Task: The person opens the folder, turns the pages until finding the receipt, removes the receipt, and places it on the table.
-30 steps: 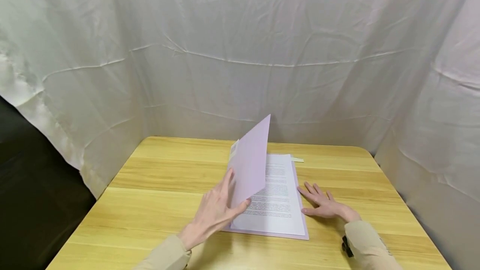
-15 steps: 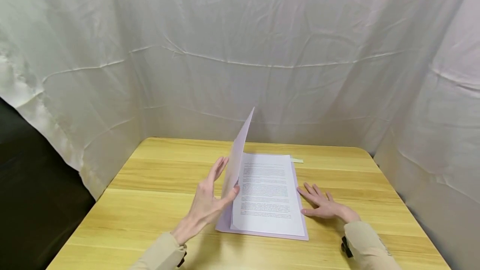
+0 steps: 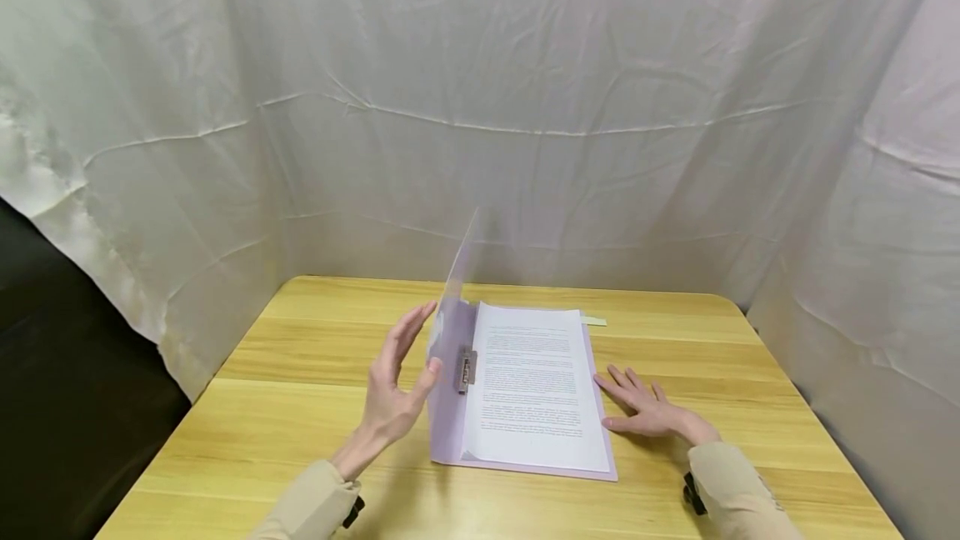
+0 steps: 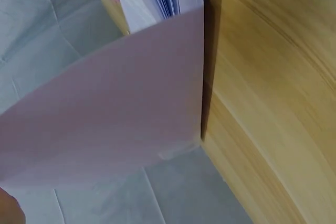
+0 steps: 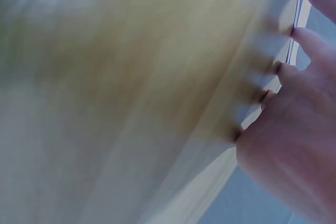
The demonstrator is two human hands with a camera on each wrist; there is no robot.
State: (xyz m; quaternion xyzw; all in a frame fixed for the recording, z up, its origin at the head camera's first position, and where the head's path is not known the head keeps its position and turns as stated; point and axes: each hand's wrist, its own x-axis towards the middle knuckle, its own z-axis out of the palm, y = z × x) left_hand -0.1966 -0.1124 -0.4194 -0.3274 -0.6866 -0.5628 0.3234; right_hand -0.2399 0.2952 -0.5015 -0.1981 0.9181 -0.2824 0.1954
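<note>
A lilac clip folder (image 3: 448,419) lies on the table with its cover (image 3: 454,311) standing nearly upright on the left. My left hand (image 3: 393,394) is at the cover's raised edge, fingers extended on the outer side and thumb tip at the near corner, a gap between them. In the left wrist view the outer face of the cover (image 4: 121,103) fills the middle. Printed sheets (image 3: 534,390) lie inside, beside a metal clip (image 3: 467,371) near the spine. My right hand (image 3: 648,411) rests spread on the table, fingertips at the folder's right edge.
A pale strip (image 3: 594,321) sticks out at the folder's top right corner. The wooden table (image 3: 315,432) has rounded back corners. Grey-white cloth (image 3: 525,107) hangs behind and at both sides, with a dark area (image 3: 67,390) at the far left.
The cover has swung leftward from leaning over the sheets to nearly upright, uncovering the clip and the whole top sheet. My left hand has moved left with it. My right hand has stayed put.
</note>
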